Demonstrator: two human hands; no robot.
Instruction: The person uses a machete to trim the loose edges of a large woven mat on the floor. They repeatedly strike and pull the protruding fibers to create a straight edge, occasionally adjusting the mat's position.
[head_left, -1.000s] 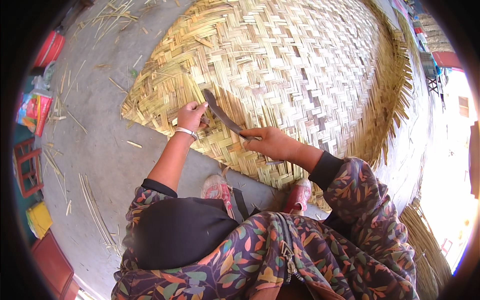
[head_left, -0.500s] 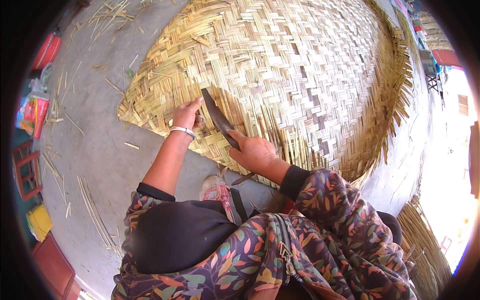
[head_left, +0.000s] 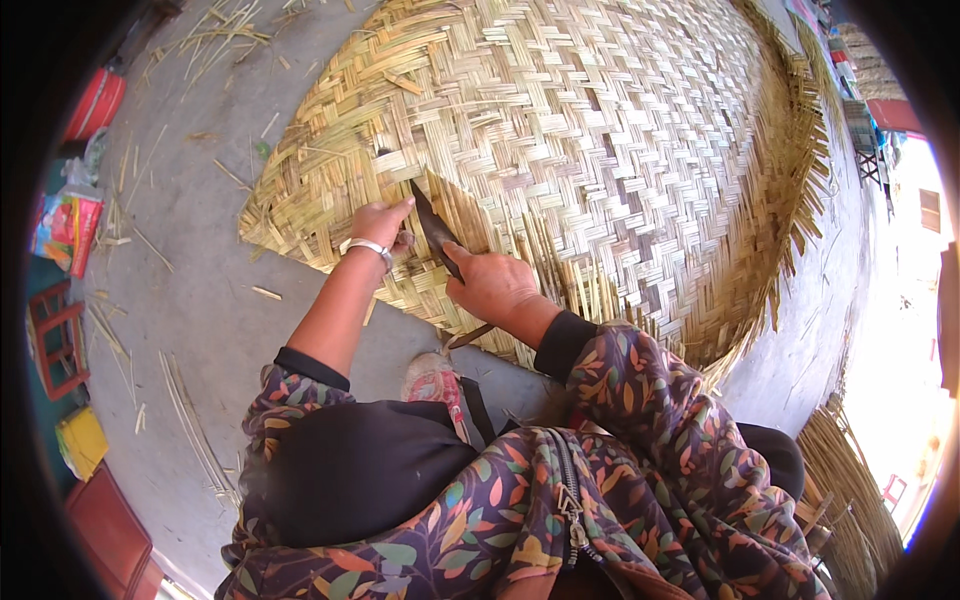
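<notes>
A large woven mat of flat, straw-coloured strips [head_left: 600, 140] spreads over the floor in front of me, with loose strip ends along its near edge. My right hand [head_left: 498, 285] is wrapped round a dark, slightly curved knife [head_left: 432, 218]. The knife lies over the mat, its pointed tip toward the far left. Close to the left of the blade, my left hand [head_left: 380, 225], with a silver bangle at the wrist, is closed at the mat's near edge. What its curled fingers grip is mostly hidden, probably strip ends.
Loose strips [head_left: 190, 425] lie scattered on the grey floor [head_left: 225, 300] at the left. A bundle of long stalks [head_left: 850, 490] is at the lower right. A small red-brown stool [head_left: 58, 340] and a yellow box [head_left: 82, 440] stand along the left side. My shoe [head_left: 432, 380] is just below the mat.
My right hand has shifted a little left and up, bringing the knife's grip end closer to my left hand. The left hand has moved only slightly right.
</notes>
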